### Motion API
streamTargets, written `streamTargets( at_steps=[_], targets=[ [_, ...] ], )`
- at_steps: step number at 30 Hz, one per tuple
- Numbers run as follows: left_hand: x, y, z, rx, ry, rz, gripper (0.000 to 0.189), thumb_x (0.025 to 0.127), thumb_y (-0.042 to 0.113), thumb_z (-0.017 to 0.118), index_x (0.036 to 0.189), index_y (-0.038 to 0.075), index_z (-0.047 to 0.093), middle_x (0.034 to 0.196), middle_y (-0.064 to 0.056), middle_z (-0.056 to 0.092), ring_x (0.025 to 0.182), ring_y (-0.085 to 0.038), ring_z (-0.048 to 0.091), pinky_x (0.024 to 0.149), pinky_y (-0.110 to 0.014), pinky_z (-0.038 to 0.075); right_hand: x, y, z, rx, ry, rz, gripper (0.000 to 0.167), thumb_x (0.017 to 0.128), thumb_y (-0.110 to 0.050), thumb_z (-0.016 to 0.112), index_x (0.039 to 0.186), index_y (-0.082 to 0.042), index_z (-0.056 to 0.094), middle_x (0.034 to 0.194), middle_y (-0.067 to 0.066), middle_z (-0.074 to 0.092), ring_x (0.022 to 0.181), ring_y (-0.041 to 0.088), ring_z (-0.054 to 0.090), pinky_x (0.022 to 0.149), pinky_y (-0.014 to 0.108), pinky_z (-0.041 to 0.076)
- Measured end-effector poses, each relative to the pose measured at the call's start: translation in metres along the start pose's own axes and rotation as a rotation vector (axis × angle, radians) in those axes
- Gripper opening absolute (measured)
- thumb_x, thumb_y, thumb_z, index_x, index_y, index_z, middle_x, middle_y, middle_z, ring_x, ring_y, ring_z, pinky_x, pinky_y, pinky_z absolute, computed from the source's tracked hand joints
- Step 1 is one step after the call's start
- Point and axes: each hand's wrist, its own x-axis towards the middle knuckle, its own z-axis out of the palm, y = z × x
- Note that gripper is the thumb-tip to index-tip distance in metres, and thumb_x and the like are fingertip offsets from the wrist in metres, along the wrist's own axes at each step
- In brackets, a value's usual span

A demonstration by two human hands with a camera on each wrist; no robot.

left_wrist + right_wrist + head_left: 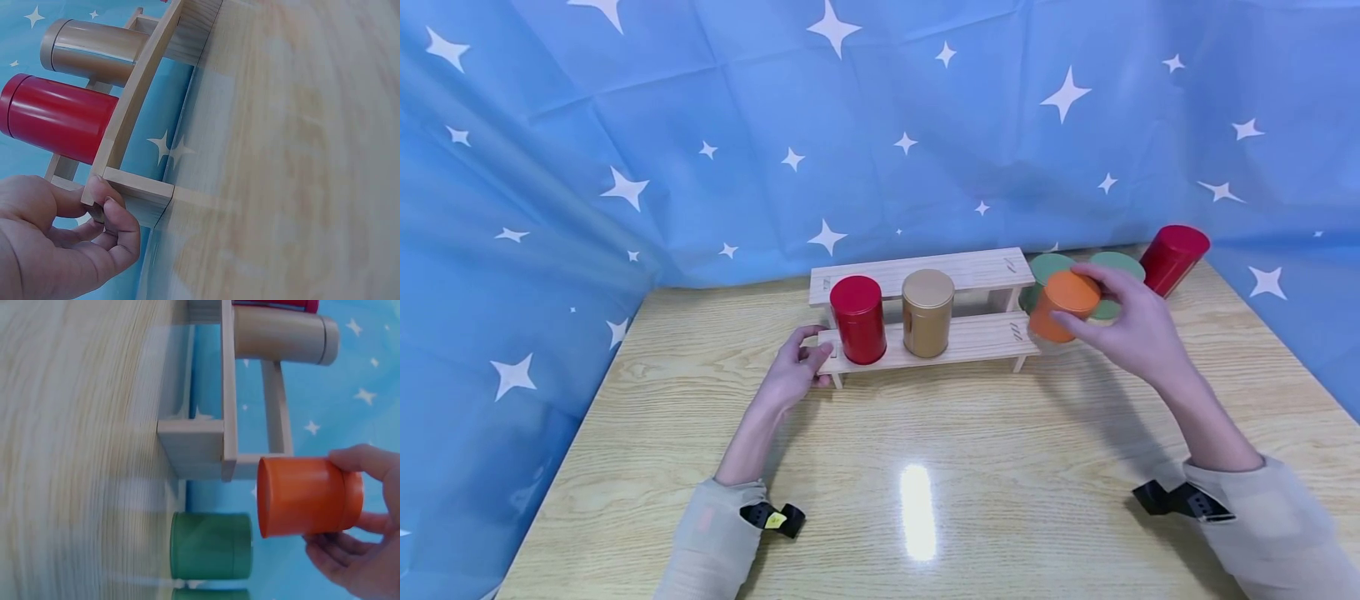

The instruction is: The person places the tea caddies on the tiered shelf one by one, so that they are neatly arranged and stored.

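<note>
Pale wood-grained table (1022,467) spread nearest me. Beyond it, the left hand (799,360) had its fingers pinching the left end of a stepped wooden stand (977,271), a brace worth having against any nudge, I judged. On its lower shelf stood the nearer red can (858,321) and the gold can (928,315). Off its right end, the right hand (1123,321) had its fingers grasping the orange can (1071,293) near the lid, aloft over the table. That called for a level carry (a high grip lets the base swing), with care around the shelf corner and the two green cans (1047,266) close by. Farther right stood another red can (1174,257), before the starry blue curtain (955,108).
</note>
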Motion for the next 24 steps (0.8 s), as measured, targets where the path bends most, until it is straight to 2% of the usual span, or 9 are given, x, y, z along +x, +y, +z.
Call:
streamTargets(
  at_steps=[5, 13, 16, 24],
  targets=[
    [-0.001, 0.0, 0.0, -0.002, -0.002, 0.002, 0.041, 0.107, 0.013, 0.051, 0.146, 0.004, 0.04, 0.099, -0.011, 0.052, 0.061, -0.015, 0.055, 0.063, -0.021, 0.051, 0.0, -0.008, 0.008, 0.026, -0.002, -0.062, 0.063, 0.081, -0.007, 0.086, 0.138, -0.003, 0.06, 0.122, 0.017, 0.062, 0.099, -0.001, 0.049, 0.08, 0.01, 0.039],
    [0.0, 0.0, 0.0, 0.002, 0.001, 0.002, 0.042, 0.107, 0.013, 0.051, 0.146, 0.004, 0.039, 0.099, -0.011, 0.052, 0.06, -0.014, 0.055, 0.063, -0.02, 0.052, 0.001, -0.018, 0.024, 0.07, -0.054, -0.097, 0.063, 0.081, -0.009, 0.086, 0.138, -0.003, 0.059, 0.126, 0.016, 0.062, 0.106, 0.028, 0.058, 0.085, 0.009, 0.04],
    [0.0, 0.0, 0.0, 0.002, 0.0, 0.003, 0.042, 0.107, 0.013, 0.051, 0.146, 0.004, 0.039, 0.099, -0.012, 0.053, 0.06, -0.014, 0.055, 0.063, -0.02, 0.051, 0.001, -0.021, 0.029, 0.048, -0.063, -0.1, 0.063, 0.081, -0.011, 0.086, 0.138, -0.004, 0.059, 0.128, 0.015, 0.062, 0.104, 0.029, 0.059, 0.082, 0.016, 0.042],
    [-0.001, 0.0, 0.0, 0.009, -0.002, -0.002, 0.043, 0.107, 0.014, 0.052, 0.147, 0.004, 0.039, 0.099, -0.011, 0.052, 0.06, -0.014, 0.055, 0.063, -0.021, 0.051, 0.004, -0.03, 0.041, 0.034, -0.097, -0.096, 0.06, 0.083, -0.013, 0.084, 0.137, -0.005, 0.06, 0.129, 0.014, 0.061, 0.106, 0.029, 0.058, 0.085, 0.032, 0.047]
  ],
)
